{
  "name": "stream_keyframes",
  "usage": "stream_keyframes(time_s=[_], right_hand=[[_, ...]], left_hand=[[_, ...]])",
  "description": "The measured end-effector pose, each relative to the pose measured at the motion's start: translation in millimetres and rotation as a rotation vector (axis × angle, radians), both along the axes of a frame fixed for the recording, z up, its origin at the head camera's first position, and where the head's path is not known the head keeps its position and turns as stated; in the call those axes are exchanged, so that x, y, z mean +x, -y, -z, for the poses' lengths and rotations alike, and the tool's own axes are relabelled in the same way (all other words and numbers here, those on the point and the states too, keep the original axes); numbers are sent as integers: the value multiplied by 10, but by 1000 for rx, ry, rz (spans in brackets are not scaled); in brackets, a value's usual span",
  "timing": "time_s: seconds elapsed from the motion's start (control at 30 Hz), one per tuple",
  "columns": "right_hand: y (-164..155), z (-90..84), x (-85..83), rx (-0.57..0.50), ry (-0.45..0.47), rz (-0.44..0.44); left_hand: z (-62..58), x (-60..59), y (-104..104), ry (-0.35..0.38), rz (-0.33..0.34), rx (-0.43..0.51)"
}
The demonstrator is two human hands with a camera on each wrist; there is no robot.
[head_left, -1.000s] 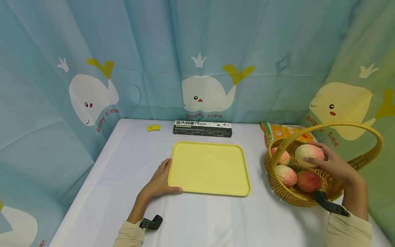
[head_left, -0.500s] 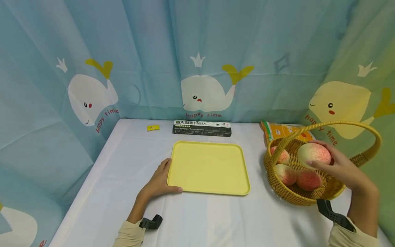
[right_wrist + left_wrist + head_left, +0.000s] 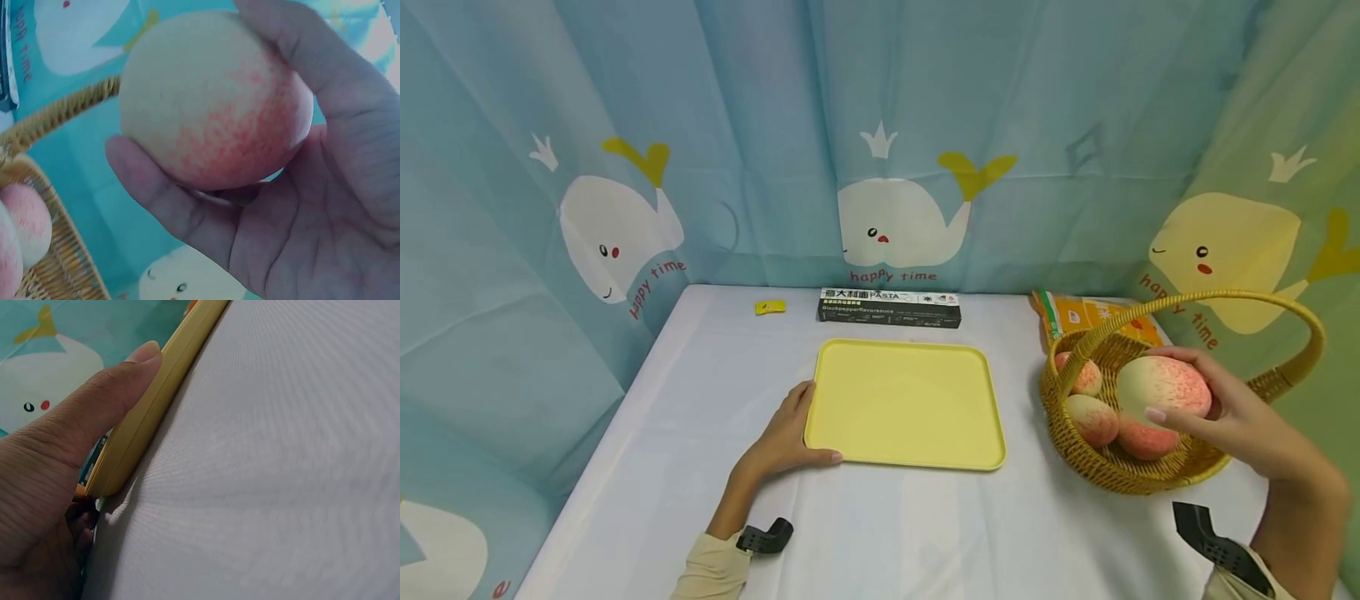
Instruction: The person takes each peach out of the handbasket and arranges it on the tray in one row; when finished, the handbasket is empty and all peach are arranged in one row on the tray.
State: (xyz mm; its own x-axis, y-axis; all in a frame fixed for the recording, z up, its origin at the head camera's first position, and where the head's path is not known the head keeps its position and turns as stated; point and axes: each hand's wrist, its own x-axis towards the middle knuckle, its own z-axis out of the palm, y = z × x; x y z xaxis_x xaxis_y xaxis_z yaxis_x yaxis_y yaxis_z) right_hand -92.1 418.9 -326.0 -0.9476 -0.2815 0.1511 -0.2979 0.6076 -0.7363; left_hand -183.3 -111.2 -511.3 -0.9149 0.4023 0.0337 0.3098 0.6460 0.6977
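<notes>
In the head view my right hand (image 3: 1232,417) holds a pale peach (image 3: 1161,385) with a pink blush above the wicker basket (image 3: 1093,471). The right wrist view shows fingers and thumb curved round this peach (image 3: 212,106), raised past the basket rim. Three more peaches lie in the basket, among them a pale one (image 3: 1092,419) and a redder one (image 3: 1146,437), partly covered by the held peach. My left hand (image 3: 782,433) grips the near left corner of a yellow tray (image 3: 906,404), thumb along its front edge (image 3: 140,415) and fingers at its left side.
A black pasta box (image 3: 889,308) lies behind the tray, with a small yellow packet (image 3: 771,307) to its left. An orange bag (image 3: 1075,315) sits behind the basket. The basket's tall handle (image 3: 1217,297) arches over the right hand. A whale-print curtain (image 3: 760,167) encloses the table.
My right hand has lifted the peach up out of the basket's hollow and drawn back slightly toward the near right. The left hand has stayed at the tray corner.
</notes>
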Motion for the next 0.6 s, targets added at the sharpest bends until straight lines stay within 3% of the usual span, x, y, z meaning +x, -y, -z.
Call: stream_keyframes(time_s=[0.23, 0.33, 0.5, 0.6], right_hand=[[295, -154, 55, -99, 24, -118], [431, -212, 52, -84, 20, -153], [647, -250, -13, -101, -36, -265], [764, -242, -79, -169, 1, -310]], left_hand=[[19, -14, 14, 11, 9, 9], [11, -14, 22, 20, 9, 14], [-15, -2, 22, 41, 5, 23], [-25, 3, 12, 50, -3, 28]])
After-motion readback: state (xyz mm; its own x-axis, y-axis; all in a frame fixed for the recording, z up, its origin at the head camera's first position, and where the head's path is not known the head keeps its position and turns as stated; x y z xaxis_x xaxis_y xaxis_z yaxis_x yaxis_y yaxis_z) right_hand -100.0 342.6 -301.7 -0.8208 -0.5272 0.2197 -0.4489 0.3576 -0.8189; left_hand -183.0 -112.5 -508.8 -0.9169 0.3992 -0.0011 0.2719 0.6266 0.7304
